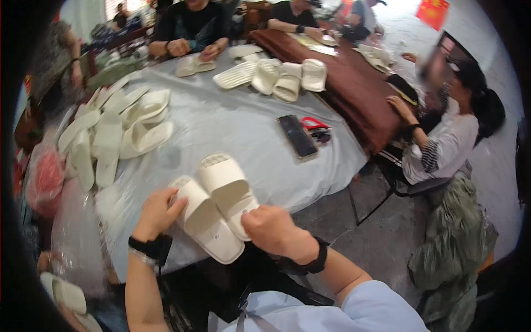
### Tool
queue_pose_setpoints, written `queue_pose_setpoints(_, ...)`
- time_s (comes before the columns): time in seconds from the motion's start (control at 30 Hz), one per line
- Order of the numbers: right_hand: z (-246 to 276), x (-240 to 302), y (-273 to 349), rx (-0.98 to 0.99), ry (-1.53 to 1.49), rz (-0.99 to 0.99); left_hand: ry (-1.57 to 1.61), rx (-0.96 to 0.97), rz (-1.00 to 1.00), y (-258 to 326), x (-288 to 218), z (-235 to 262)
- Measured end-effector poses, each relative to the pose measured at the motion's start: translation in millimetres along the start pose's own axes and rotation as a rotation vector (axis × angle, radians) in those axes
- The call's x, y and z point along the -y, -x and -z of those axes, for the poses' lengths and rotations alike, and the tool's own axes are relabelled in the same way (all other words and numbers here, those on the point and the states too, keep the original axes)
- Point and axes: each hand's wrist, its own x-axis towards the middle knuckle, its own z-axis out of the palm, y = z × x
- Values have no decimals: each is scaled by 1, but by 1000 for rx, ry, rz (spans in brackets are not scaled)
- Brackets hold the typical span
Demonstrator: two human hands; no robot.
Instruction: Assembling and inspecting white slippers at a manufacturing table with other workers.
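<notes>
A pair of cream slide slippers lies side by side over the near table edge, with the open toes pointing away from me. My left hand grips the outer side of the left slipper by its strap, thumb on top. The right slipper sits a little farther forward, and my right hand is closed on its heel end. The fingers under both soles are hidden. To the left spreads a heap of loose cream slippers, some flat soles and some with straps.
The table has a pale plastic cover. On it lie a black phone, a red-handled tool and more slippers. A brown-covered table adjoins it at right. Several people sit around. Green sacks stand right; plastic bags hang left.
</notes>
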Motion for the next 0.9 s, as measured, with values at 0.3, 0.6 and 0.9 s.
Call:
queue_pose_setpoints(0.3,-50,27,-43,-77,-97,-12,423,197,59,-13,30,-16)
queue_pose_setpoints(0.6,-57,25,-47,-63,-166,-132,645,450,161,-19,21,-2)
queue_pose_setpoints(0.9,-62,27,-48,-151,-218,-140,691,520,153,-22,24,-6)
